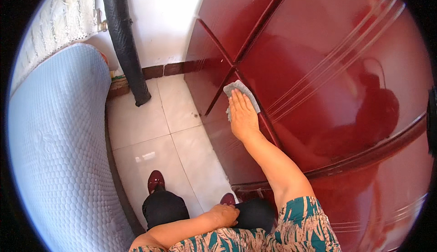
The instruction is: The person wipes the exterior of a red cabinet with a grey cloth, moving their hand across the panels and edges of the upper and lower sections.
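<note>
My right hand (243, 116) presses a grey cloth (235, 86) against the dark red, glossy cabinet (296, 74). The fingers lie together over the cloth, whose edges stick out past the fingertips and on both sides. Underneath it runs a raised moulding on the cabinet, just below where two strips cross. Down at the lower middle, my left hand (225, 214) rests on my right knee in dark trousers, its fingers curled in. Nothing shows in that hand, though its palm side is hidden.
A bed or mattress with a light blue quilted cover (59, 147) fills the left side. A black wrapped pipe (125, 42) stands by the white wall. Pale floor tiles (150, 154) lie between bed and cabinet, with my dark red shoes (156, 181) on them.
</note>
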`<act>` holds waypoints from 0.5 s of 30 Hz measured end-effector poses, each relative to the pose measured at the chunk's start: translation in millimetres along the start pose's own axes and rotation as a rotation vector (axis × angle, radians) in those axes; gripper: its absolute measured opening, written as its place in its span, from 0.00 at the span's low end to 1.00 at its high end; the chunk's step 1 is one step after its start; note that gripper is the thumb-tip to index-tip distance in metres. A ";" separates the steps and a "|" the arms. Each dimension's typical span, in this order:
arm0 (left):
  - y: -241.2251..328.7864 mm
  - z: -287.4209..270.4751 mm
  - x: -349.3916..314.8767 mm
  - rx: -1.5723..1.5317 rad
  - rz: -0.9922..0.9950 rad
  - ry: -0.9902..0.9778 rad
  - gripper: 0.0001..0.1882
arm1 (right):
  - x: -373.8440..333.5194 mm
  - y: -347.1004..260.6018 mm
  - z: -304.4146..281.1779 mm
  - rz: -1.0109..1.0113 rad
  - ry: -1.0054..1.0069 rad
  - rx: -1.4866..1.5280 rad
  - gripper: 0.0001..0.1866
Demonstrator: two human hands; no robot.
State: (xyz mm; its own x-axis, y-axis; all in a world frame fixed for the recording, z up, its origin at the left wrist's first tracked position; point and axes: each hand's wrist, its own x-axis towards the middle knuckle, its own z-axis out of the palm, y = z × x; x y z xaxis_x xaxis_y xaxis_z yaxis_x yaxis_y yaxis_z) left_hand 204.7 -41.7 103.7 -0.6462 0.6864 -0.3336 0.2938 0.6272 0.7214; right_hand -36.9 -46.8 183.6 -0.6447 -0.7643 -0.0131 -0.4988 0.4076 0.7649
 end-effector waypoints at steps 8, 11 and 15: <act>-2.8 2.0 9.4 -0.002 -0.009 0.107 0.22 | -48.0 -68.2 72.9 -0.159 -0.160 0.061 0.29; -2.6 -9.4 10.5 -0.002 -0.098 0.099 0.17 | -91.7 -93.5 105.0 -0.239 -0.229 0.111 0.29; -11.8 -36.0 18.4 0.112 -0.284 0.273 0.14 | -143.1 -103.5 134.7 -0.314 -0.290 0.109 0.29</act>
State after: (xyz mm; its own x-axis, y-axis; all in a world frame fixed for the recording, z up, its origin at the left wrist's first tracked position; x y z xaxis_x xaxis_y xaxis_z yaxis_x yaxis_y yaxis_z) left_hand 164.0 -49.7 110.8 -0.8713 0.3670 -0.3257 0.1422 0.8242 0.5482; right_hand 28.9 87.7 19.5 -0.5801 -0.6940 -0.4264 -0.7448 0.2400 0.6227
